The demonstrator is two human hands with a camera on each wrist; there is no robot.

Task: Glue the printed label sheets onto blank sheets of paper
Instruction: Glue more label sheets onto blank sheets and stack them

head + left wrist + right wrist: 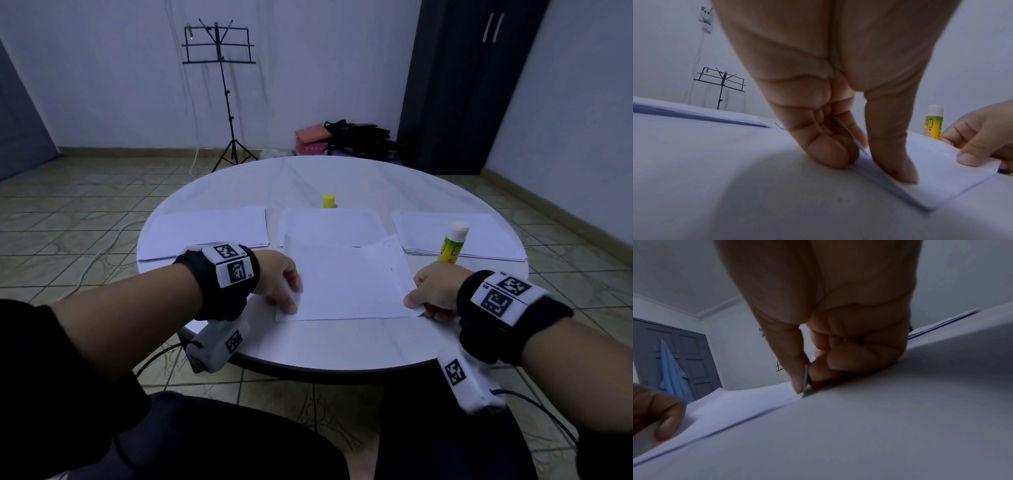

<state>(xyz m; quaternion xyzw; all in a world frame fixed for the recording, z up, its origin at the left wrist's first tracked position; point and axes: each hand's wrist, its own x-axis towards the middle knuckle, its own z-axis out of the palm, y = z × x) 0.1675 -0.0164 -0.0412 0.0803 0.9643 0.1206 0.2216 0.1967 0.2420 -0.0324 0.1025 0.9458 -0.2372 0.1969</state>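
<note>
On the round white table (342, 346), near its front edge, lies a white sheet of paper (346, 284), blank face up, a few faint dark specks near its right side. Glue stick (452, 242) with yellow-green label and white cap stands upright just behind the right hand; the left wrist view shows Korean lettering "풀" on its label (933, 123); the smaller print is unreadable. Black-and-white square code markers on both wrist bands (236, 263); tiny characters beside them too small to read.

Left hand (277, 279): thumb flat on top of the sheet's left edge, fingers (826, 151) curled underneath, edge pinched between them. Right hand (433, 291): thumb on the sheet's near right corner, fingers (849, 360) curled under, corner pinched and lifted slightly off the table.

Behind the sheet, three white paper stacks in a row: left (209, 229), centre (329, 224), right (455, 233). Small yellow cap (329, 201) stands beyond the centre stack. Black folding music stand (219, 51) by the far wall.
</note>
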